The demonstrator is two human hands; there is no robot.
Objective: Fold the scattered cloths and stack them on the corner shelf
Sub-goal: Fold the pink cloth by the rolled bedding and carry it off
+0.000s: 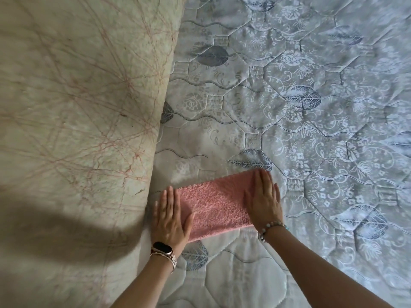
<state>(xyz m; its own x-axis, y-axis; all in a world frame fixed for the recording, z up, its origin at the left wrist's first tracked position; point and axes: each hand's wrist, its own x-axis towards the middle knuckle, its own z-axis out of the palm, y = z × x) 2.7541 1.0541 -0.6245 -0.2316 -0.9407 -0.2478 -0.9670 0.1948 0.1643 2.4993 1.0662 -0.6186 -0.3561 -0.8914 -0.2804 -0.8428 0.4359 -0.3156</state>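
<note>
A pink terry cloth (216, 204), folded into a long rectangle, lies flat on the quilted mattress (311, 130) near its left edge. My left hand (170, 216) rests flat, fingers together, on the cloth's left end, partly on the mattress. On the cloth's right end my right hand (263, 198) presses down flat with its fingers stretched out. Neither hand grips the cloth. The corner shelf is out of view.
Left of the mattress runs a beige marble floor (66, 107) with reddish veins, with a dark shadow across its lower part. The mattress surface, patterned with grey leaves, stretches far to the right and away from me.
</note>
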